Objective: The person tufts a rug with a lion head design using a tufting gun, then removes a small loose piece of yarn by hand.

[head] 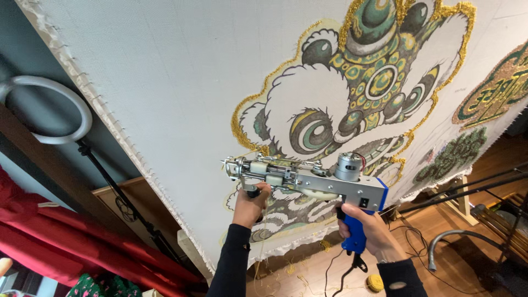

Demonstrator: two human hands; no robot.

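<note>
Tufting gun [313, 179], metal body with blue rear grip, is held level against the stretched white backing cloth [165, 82]. Right hand [371, 228] is closed around the blue grip; left hand [250, 204] is closed around the black front handle under the needle end. Needle end points left, at the lower edge of a lion-head design [357, 93] tufted in green and gold. Ring light [47, 110] stands on a stand at left; a yellow yarn spool [375, 282] lies on the wooden floor.
</note>
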